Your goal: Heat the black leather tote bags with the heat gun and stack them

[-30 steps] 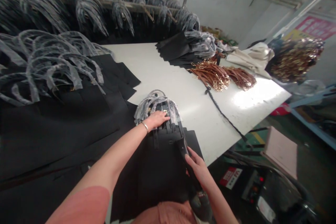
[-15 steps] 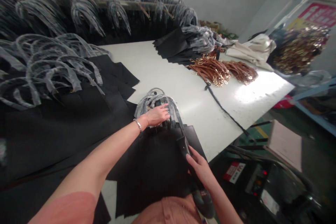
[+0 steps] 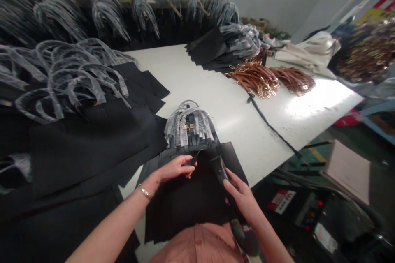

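Left hand (image 3: pixel 176 167): fingers pinching narrow black strip (image 3: pixel 195 159) over flat black panel (image 3: pixel 188 201). Right hand (image 3: pixel 242 194): fingers clasping long black tool (image 3: pixel 220 170).

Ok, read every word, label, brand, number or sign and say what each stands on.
None reads for certain.
Red-and-white label on the black machine: lettering too small and blurred.
White label on the same machine: too blurred to show any print.
Red-and-yellow banner, upper right: cut off by the picture's edge, too blurred.

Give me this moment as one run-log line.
left hand: pinching black strip | right hand: holding black item | beneath: black panels
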A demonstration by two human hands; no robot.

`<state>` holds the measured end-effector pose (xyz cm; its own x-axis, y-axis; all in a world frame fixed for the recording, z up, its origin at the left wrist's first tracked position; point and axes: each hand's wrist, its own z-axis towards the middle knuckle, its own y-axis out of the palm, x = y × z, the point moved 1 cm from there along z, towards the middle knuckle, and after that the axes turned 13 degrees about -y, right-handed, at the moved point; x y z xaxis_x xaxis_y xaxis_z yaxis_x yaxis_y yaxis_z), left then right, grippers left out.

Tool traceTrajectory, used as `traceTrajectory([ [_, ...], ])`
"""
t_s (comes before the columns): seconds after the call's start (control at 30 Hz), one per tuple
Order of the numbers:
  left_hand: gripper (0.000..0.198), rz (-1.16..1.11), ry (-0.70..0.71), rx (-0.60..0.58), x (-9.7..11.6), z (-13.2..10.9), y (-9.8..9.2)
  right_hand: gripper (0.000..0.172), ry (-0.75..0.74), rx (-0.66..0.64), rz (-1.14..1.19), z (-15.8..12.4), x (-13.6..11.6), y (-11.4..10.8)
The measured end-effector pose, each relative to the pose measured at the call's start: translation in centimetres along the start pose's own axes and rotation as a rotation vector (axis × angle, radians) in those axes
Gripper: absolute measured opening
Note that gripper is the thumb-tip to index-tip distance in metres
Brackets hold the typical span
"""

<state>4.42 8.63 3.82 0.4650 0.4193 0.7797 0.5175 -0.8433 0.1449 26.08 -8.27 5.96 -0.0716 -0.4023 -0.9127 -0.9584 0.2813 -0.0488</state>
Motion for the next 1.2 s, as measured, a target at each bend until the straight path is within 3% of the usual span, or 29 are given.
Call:
traceTrajectory([
  [0.1, 0.044, -0.261, 0.017, -0.050, -1.6, -0.5, 1.8, 0.092, -0.035, 0.000, 0.017, -1.0, -1.5, 0.3],
  [0.27, 0.039, -0.440, 0.047, 0.146, -2.8, 1.2, 4.2, 0.092, -0.019, -0.104, 0.048, -1.6, -3.1, 0.8],
  [0.37, 0.028, -0.533, 0.040, 0.122, -2.8, 2.0, 5.2, 0.085, 0.038, -0.207, 0.041, -1.2, -3.1, 1.0],
  [0.5, 0.019, -0.565, 0.047, 0.090, -3.0, 2.3, 5.6, 0.073, 0.106, -0.270, 0.092, -0.2, -2.6, 1.0],
  [0.77, 0.014, -0.773, 0.013, 0.134, -3.9, 2.4, 6.3, 0.061, 0.141, -0.308, 0.243, 0.9, -2.4, 0.8],
  [1.0, 0.034, -0.929, 0.015, 0.158, -4.4, 2.6, 7.3, 0.062, 0.038, -0.129, 0.245, 2.2, -3.7, 0.1],
  [1.13, 0.021, -1.007, 0.023, 0.141, -4.3, 2.7, 7.7, 0.062, 0.091, -0.295, 0.180, 1.6, -3.6, -0.2],
  [1.2, 0.013, -1.067, -0.002, 0.126, -4.3, 2.7, 7.7, 0.062, 0.102, -0.303, 0.190, 1.6, -3.3, 0.2],
])
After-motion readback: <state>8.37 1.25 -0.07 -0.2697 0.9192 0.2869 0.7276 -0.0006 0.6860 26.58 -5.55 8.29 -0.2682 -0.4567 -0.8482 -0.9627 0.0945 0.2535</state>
